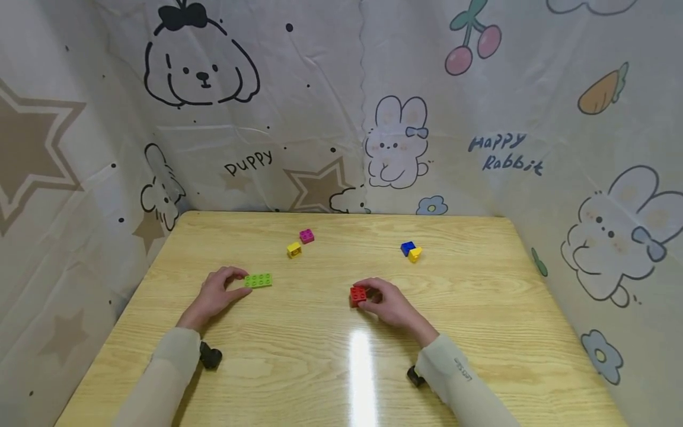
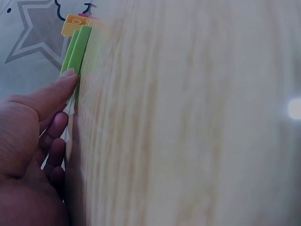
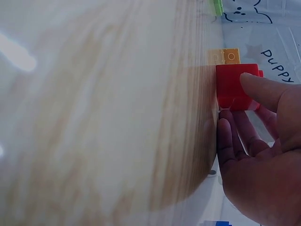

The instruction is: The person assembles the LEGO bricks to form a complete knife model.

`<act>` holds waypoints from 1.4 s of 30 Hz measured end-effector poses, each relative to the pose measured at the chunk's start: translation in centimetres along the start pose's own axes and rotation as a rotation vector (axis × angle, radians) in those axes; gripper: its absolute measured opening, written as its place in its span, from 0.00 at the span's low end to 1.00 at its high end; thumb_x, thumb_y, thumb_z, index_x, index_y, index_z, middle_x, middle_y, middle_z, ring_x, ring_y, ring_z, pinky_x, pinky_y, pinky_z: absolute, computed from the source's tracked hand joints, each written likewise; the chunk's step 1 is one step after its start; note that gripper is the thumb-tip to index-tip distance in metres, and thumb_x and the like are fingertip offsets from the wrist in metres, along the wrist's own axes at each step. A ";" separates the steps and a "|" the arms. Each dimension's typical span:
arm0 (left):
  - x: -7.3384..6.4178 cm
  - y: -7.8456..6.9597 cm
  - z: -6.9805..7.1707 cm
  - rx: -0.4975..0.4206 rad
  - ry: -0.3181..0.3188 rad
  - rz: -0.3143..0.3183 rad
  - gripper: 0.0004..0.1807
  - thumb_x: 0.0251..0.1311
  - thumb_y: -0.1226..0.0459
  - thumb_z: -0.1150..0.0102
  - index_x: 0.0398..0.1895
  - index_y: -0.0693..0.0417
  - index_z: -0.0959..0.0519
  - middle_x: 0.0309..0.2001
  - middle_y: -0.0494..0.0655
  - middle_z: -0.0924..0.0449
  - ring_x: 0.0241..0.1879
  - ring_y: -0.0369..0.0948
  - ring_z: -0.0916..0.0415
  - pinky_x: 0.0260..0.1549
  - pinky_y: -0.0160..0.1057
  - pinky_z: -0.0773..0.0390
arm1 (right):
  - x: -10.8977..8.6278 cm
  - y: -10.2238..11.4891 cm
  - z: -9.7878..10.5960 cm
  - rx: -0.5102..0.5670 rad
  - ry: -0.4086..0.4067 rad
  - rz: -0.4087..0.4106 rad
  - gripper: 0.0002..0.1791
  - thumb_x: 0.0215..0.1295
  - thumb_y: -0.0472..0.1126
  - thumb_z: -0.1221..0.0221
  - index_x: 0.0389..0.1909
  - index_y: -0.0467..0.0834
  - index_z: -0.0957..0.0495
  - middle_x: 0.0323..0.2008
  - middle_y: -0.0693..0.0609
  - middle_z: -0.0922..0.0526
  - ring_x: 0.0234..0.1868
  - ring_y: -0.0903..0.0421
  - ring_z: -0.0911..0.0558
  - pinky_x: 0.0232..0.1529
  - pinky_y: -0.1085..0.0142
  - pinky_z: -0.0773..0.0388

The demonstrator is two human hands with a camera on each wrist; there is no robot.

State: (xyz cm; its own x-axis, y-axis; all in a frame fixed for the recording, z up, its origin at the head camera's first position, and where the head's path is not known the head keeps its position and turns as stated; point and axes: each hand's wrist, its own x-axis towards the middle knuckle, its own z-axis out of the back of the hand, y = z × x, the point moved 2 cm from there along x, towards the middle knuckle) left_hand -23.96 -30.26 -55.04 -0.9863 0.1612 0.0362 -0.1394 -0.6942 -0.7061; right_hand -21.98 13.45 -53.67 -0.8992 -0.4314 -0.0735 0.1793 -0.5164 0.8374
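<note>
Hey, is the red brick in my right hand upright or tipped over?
The red brick is upright: the head view shows its studs facing up.

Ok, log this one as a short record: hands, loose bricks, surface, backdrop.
left hand: pinches the green brick at one end
right hand: pinches the red brick
back, left of centre: magenta brick behind a yellow brick
back, right: blue brick beside a yellow piece, contact unclear
surface: wood-grain table
backdrop: printed sheet
</note>
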 end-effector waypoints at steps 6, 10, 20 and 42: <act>0.1 0.0 0.1 -0.028 0.010 0.035 0.23 0.66 0.54 0.30 0.59 0.56 0.20 0.56 0.60 0.22 0.58 0.57 0.34 0.59 0.59 0.37 | 0.1 -0.1 -0.1 0.003 -0.004 -0.017 0.23 0.71 0.36 0.35 0.66 0.48 0.22 0.53 0.50 0.17 0.49 0.55 0.20 0.51 0.62 0.22; 0.1 0.0 0.1 -0.048 0.016 0.060 0.24 0.67 0.52 0.31 0.59 0.56 0.20 0.57 0.60 0.23 0.60 0.57 0.35 0.60 0.60 0.36 | 0.1 0.0 -0.1 0.007 0.001 -0.017 0.23 0.71 0.37 0.35 0.66 0.49 0.22 0.53 0.51 0.17 0.50 0.55 0.20 0.52 0.61 0.22; 0.1 -0.2 0.2 -0.119 0.016 0.088 0.27 0.68 0.52 0.33 0.63 0.60 0.24 0.58 0.61 0.23 0.62 0.59 0.29 0.63 0.61 0.31 | 0.3 0.2 0.1 -0.006 -0.009 -0.030 0.24 0.70 0.35 0.34 0.65 0.49 0.22 0.53 0.51 0.17 0.51 0.54 0.20 0.54 0.59 0.21; -0.1 -6.7 -2.8 -0.176 0.029 0.005 0.21 0.70 0.58 0.34 0.61 0.57 0.24 0.57 0.56 0.21 0.59 0.52 0.26 0.57 0.51 0.29 | 0.2 -0.1 0.1 0.026 -0.034 -0.046 0.20 0.67 0.37 0.31 0.59 0.43 0.20 0.47 0.50 0.15 0.45 0.56 0.18 0.49 0.62 0.19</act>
State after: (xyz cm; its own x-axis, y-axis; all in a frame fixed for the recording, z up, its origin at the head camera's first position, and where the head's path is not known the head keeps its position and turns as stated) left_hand -22.66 -23.66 -52.23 -0.9836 0.1800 0.0143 -0.1147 -0.5617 -0.8194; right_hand -22.24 13.50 -53.70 -0.9192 -0.3822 -0.0948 0.1271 -0.5158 0.8473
